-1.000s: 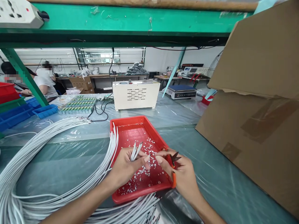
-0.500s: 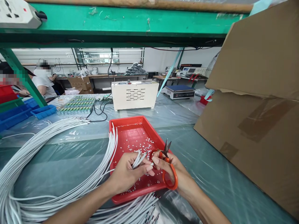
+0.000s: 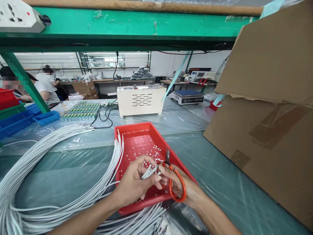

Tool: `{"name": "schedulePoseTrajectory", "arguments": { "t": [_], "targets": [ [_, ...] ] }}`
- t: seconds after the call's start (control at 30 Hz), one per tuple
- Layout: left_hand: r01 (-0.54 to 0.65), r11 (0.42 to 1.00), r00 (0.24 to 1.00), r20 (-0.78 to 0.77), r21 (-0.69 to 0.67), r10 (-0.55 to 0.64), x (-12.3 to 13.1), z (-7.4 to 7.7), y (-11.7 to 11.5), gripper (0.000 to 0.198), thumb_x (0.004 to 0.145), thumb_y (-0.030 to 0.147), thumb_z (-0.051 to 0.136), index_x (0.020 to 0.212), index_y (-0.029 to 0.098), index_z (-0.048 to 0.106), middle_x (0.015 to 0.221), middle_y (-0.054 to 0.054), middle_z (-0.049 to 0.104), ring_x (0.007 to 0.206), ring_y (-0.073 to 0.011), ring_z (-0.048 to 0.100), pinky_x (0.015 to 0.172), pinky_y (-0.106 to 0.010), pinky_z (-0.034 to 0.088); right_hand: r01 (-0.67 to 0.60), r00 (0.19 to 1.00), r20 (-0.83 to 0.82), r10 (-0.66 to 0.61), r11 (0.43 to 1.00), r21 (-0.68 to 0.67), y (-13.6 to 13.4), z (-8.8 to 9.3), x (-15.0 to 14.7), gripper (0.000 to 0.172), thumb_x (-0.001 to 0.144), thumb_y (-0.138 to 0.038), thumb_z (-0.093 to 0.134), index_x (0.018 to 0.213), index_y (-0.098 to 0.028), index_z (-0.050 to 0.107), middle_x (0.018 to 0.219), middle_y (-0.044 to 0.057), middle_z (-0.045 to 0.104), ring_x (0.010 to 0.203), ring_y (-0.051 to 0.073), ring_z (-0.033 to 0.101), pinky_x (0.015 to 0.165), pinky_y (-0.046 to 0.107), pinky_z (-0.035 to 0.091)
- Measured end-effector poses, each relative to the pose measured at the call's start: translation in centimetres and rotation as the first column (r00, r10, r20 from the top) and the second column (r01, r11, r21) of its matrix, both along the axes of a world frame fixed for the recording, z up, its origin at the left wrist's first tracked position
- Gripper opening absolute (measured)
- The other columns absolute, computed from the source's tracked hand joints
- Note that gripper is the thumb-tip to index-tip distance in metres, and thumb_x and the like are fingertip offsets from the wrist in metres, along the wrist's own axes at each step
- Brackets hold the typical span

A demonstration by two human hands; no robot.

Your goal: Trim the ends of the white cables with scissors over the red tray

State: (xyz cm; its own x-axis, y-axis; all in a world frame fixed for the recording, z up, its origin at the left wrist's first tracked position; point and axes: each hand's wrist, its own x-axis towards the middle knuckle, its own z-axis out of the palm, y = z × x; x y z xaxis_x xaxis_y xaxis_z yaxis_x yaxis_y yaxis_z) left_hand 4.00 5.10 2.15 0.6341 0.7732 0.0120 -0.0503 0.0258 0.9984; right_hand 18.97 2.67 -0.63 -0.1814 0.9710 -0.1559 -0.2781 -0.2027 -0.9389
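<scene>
Several white cables (image 3: 146,173) are gripped in my left hand (image 3: 133,182), their cut ends poking out toward the right. My right hand (image 3: 179,181) keeps a pair of orange-handled scissors (image 3: 181,191) in its palm, blades pointing up and away. The right thumb and fingertips meet at the cable ends, close to the left fingertips. Under both hands lies a red tray (image 3: 156,130) strewn with small white scraps. A long bundle of white cables (image 3: 29,166) curves along the left, with some ends resting over the tray's left rim and others in front of it.
A cream metal box (image 3: 140,101) stands behind the tray, a scale (image 3: 187,97) to its right. Cardboard (image 3: 264,130) walls off the right side. A green shelf beam (image 3: 137,24) crosses overhead. Blue bins (image 3: 46,118) and circuit boards (image 3: 80,109) sit at the left; two people work beyond.
My right fingers have moved in to the cable ends. The scissors have turned, with their blades now more upright and closer together. My left fingers have curled higher around the cables.
</scene>
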Motion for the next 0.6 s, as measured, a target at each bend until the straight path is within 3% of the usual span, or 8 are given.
{"name": "schedulePoseTrajectory", "arguments": {
  "t": [0.07, 0.27, 0.43, 0.5, 0.6],
  "targets": [
    [0.002, 1.0, 1.0, -0.028, -0.021, -0.003, -0.1, 0.0, 0.0, 0.034, 0.075, 0.03, 0.059, 0.105, 0.015, 0.048, 0.062, -0.001, 0.065, 0.028, -0.0012, 0.035, 0.026, -0.01, 0.025, 0.032, 0.999, 0.023, -0.033, 0.999, 0.025, 0.1, -0.2, -0.1, 0.036, 0.068, -0.048, 0.062, 0.058, -0.017, 0.047, 0.05, -0.005, 0.042, 0.048, 0.008, 0.039, 0.05, 0.022, 0.03],
    [-0.026, 0.999, 0.998, -0.062, 0.043, 0.029, -0.2, -0.4, 0.4, 0.03, 0.077, 0.031, 0.056, 0.102, 0.013, 0.059, 0.059, -0.001, 0.062, 0.029, -0.0009, 0.039, 0.031, -0.012, 0.03, 0.185, 0.968, 0.136, -0.212, 0.965, 0.184, 0.4, -0.6, 0.1, 0.038, 0.07, -0.046, 0.061, 0.052, -0.017, 0.043, 0.048, -0.007, 0.039, 0.043, 0.006, 0.03, 0.046, 0.022, 0.024],
    [-0.048, 0.998, 0.997, -0.056, 0.039, 0.05, -0.1, -0.8, 0.7, 0.033, 0.077, 0.032, 0.056, 0.105, 0.014, 0.056, 0.06, 0.0, 0.062, 0.031, -0.0029, 0.046, 0.032, -0.012, 0.031, 0.255, 0.894, 0.279, -0.351, 0.91, 0.327, 0.2, -0.3, 0.7, 0.023, 0.07, -0.033, 0.063, 0.059, -0.019, 0.048, 0.055, -0.005, 0.043, 0.053, 0.011, 0.039, 0.053, 0.023, 0.03],
    [-0.064, 0.997, 0.996, -0.057, 0.039, 0.066, -0.1, -0.8, 0.7, 0.033, 0.077, 0.033, 0.056, 0.105, 0.014, 0.055, 0.06, 0.0, 0.062, 0.032, -0.0036, 0.048, 0.032, -0.012, 0.03, 0.219, 0.737, 0.473, -0.483, 0.832, 0.509, 0.0, -0.2, 1.0, 0.023, 0.067, -0.025, 0.063, 0.055, -0.019, 0.044, 0.054, -0.005, 0.042, 0.056, 0.012, 0.039, 0.064, 0.026, 0.032],
    [-0.089, 0.996, 0.995, -0.05, 0.006, 0.089, -0.1, -0.8, 0.8, 0.034, 0.076, 0.035, 0.056, 0.102, 0.013, 0.053, 0.06, -0.001, 0.063, 0.033, -0.0055, 0.052, 0.032, -0.013, 0.032, 0.016, 0.368, 0.621, -0.692, 0.673, 0.74, -0.2, -0.1, 1.2, 0.027, 0.067, -0.02, 0.058, 0.051, -0.019, 0.037, 0.049, -0.008, 0.037, 0.049, 0.009, 0.034, 0.078, 0.031, 0.03]
  ]
}}
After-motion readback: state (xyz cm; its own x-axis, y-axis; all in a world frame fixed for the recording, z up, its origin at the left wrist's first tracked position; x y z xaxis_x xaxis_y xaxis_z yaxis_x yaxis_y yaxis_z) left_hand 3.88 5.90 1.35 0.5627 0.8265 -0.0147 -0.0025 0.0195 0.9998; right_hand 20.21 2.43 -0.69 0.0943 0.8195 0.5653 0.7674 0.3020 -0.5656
